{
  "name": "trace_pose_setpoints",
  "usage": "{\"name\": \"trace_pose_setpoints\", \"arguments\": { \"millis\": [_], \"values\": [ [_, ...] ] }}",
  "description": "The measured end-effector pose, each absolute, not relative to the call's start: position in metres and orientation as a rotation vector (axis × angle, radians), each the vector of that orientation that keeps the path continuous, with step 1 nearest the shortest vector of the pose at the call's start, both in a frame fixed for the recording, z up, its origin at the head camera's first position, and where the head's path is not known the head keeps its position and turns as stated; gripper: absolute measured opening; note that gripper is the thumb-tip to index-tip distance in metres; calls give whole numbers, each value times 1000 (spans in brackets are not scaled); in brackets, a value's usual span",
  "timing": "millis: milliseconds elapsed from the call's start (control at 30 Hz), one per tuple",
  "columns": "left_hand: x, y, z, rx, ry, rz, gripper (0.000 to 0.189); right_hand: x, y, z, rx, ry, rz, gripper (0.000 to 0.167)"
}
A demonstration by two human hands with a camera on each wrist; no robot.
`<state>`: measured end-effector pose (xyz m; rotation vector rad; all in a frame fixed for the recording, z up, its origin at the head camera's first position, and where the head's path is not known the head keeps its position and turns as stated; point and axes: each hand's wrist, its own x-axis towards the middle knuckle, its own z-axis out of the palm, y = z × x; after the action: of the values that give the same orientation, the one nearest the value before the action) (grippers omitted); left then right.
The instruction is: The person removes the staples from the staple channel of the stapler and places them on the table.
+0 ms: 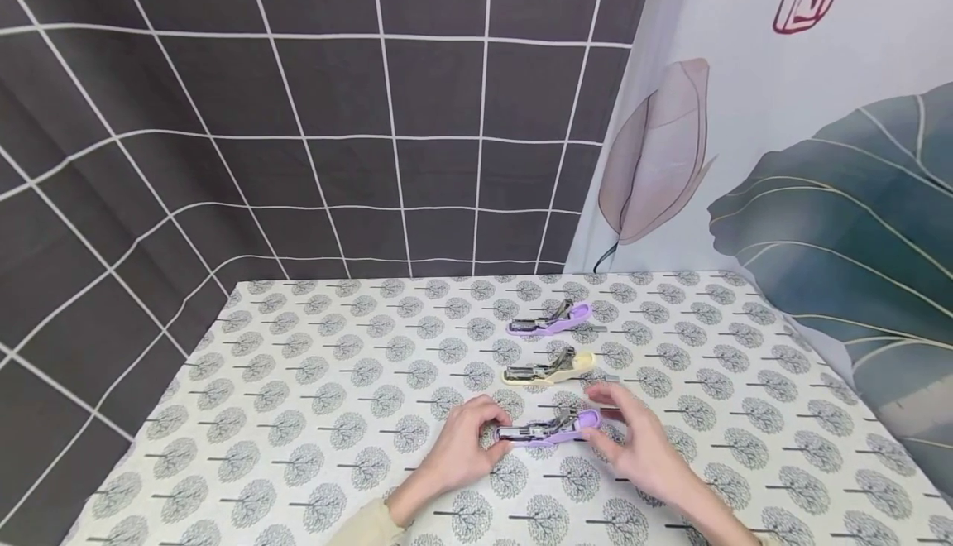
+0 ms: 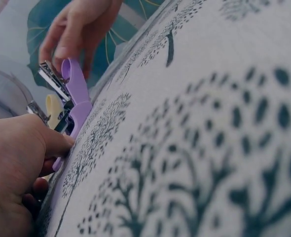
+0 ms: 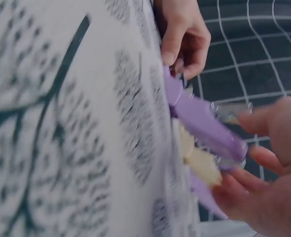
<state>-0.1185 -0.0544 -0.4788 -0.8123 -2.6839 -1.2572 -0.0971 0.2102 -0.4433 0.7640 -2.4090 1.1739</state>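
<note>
A purple stapler [image 1: 547,430] with bare metal parts lies across the cloth, its metal arm raised at an angle. My left hand [image 1: 465,443] pinches its left end between thumb and fingers; that end is partly hidden by the fingertips in the left wrist view. Around the right end, my right hand [image 1: 636,443] has its thumb and fingers spread apart, thumb close to the purple rim. In the right wrist view the underside of the purple stapler [image 3: 204,121] faces the spread fingers.
Beyond it lie a cream stapler [image 1: 547,370] and, farther back, another purple stapler [image 1: 551,320], both with raised metal arms. A tree-patterned cloth [image 1: 335,397] covers the table. A dark grid curtain [image 1: 328,91] and a leaf-printed curtain [image 1: 744,116] hang behind.
</note>
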Motion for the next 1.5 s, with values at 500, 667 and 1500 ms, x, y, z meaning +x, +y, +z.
{"name": "trace_pose_setpoints", "arguments": {
  "millis": [500, 667, 1500],
  "values": [
    [-119, -54, -479, -824, -2667, -1264, 25, -73, 161, -422, 547, -2288, 1721, 18],
    [-119, -53, -477, -821, -2668, -1247, 25, -71, 152, -426, 458, -2402, 1814, 20],
    [-121, -55, -480, -868, -2640, -1225, 25, -79, 130, -446, 344, -2655, 1784, 21]
  ]
}}
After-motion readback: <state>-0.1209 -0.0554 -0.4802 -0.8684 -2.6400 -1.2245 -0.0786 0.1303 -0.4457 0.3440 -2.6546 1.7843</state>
